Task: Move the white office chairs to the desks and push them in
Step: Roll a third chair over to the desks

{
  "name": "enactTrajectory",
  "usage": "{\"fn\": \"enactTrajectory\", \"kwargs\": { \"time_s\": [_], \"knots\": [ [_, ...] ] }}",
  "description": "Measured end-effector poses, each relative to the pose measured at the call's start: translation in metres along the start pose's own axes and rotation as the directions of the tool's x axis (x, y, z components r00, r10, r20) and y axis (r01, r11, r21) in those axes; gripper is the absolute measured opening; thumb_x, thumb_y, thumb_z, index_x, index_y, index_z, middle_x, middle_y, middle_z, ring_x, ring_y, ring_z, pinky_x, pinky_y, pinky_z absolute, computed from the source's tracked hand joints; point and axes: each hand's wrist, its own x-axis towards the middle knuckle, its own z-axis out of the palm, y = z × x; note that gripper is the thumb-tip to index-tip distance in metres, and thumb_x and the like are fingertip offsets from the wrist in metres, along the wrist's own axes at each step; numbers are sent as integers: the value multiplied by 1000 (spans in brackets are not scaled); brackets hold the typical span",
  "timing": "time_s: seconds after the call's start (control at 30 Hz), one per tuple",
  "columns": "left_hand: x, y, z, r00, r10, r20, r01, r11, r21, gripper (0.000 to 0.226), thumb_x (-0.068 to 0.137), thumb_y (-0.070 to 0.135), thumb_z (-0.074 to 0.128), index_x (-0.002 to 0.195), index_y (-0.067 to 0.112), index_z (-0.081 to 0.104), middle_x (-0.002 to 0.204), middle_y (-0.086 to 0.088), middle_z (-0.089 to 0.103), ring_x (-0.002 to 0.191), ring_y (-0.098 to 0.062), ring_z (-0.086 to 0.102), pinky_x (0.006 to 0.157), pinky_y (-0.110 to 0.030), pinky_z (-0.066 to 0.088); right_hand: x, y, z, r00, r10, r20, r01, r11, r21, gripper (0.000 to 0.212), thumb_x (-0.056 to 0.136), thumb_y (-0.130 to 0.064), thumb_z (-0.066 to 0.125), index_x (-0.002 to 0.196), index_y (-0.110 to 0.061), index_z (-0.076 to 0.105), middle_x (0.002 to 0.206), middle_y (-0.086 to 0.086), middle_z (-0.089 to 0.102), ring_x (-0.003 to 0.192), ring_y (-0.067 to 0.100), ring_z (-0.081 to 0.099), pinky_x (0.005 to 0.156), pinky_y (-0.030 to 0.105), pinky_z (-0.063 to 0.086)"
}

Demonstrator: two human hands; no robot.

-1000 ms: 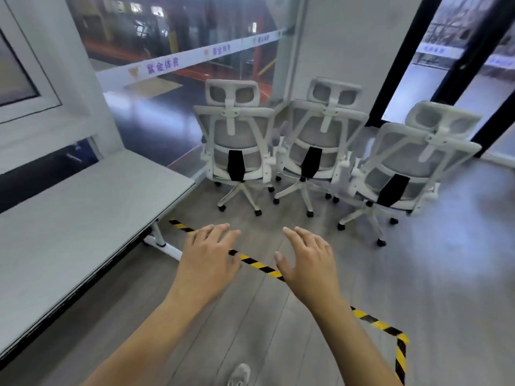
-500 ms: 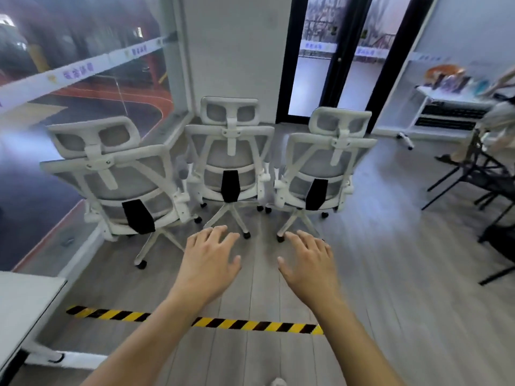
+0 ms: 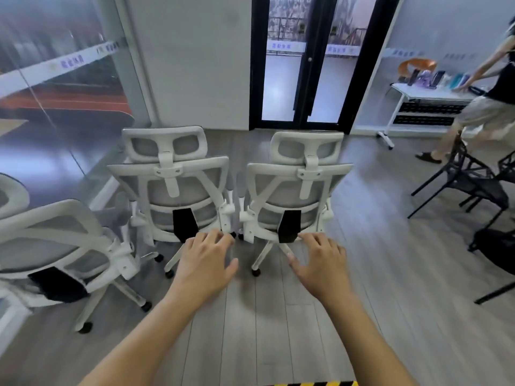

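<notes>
Three white office chairs with grey mesh backs stand with their backs to me. The left chair [image 3: 55, 240] is near the glass wall, the middle chair [image 3: 170, 179] and the right chair [image 3: 301, 185] stand side by side straight ahead. My left hand [image 3: 204, 263] hovers with spread fingers just short of the middle chair's lower back. My right hand [image 3: 320, 260] is stretched out the same way below the right chair's black lumbar piece. Neither hand holds anything. No desk for the chairs is in view.
A glass wall [image 3: 55, 107] runs along the left. Black-framed glass doors [image 3: 301, 79] lie ahead. At the right are black chairs [image 3: 473, 185], a white table [image 3: 423, 96] with items, and a person [image 3: 485, 101]. Yellow-black floor tape [image 3: 309, 383] lies at the bottom edge.
I have walked closer and turned right: the chairs are larger and nearer, the desk has left the view, the floor tape has slid under me. Both hands stay outstretched and empty.
</notes>
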Motion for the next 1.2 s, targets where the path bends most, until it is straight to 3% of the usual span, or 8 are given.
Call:
{"fn": "enactTrajectory", "kwargs": {
  "time_s": [0.33,0.43,0.6,0.7,0.8,0.87,1.0,1.2],
  "knots": [
    [202,23,48,999,27,-48,-29,998,-50,37,88,46,57,121,28,58,121,5,57,113,-21,53,97,-37,39,177,83,11,998,57,-18,-58,997,-43,57,88,-57,59,137,-27,55,130,1,59,119,27,55,102,44,40],
    [270,23,73,999,23,-35,-25,998,-63,41,88,47,58,125,27,58,124,4,57,114,-23,53,99,-38,40,235,107,21,998,60,-10,-60,996,-69,55,89,-58,58,135,-29,54,127,-2,59,118,24,54,102,41,40],
    [374,22,113,1000,22,5,-22,997,-78,40,83,43,59,118,25,61,114,1,60,106,-28,57,89,-43,44,331,142,39,998,37,53,-32,995,-96,55,88,-54,60,137,-29,53,129,-3,58,121,25,53,104,42,38],
    [429,24,134,999,36,37,-33,996,-84,42,84,38,62,124,24,58,118,-2,58,110,-29,56,93,-44,42,379,167,52,997,26,74,-18,994,-112,49,89,-51,58,134,-31,54,126,-3,59,121,26,54,103,42,39],
    [458,27,157,997,30,77,-25,998,-62,45,88,41,60,129,26,56,126,-3,58,117,-30,53,101,-45,39,408,192,64,995,9,101,3,993,-118,47,90,-50,57,133,-30,55,128,-3,60,122,25,54,102,42,39],
    [468,24,176,998,-10,63,15,997,-80,44,89,50,54,123,24,61,120,-2,62,115,-29,56,101,-46,40,427,208,73,993,-16,115,29,993,-111,46,91,-50,56,132,-28,57,130,-3,61,124,26,54,104,43,39],
    [468,14,208,996,-94,-11,91,982,-163,49,88,64,48,116,26,63,108,3,63,105,-26,56,103,-47,40,451,243,99,986,-75,152,84,995,-49,51,87,-60,43,117,-26,65,117,-2,67,113,29,60,100,44,43],
    [458,51,221,965,-254,-67,226,934,-276,54,85,73,50,112,28,64,111,8,60,108,-19,52,106,-48,39,462,290,111,967,-227,116,232,972,-31,56,83,-72,44,106,-25,64,107,-3,66,104,25,61,96,44,48]
  ]
}}
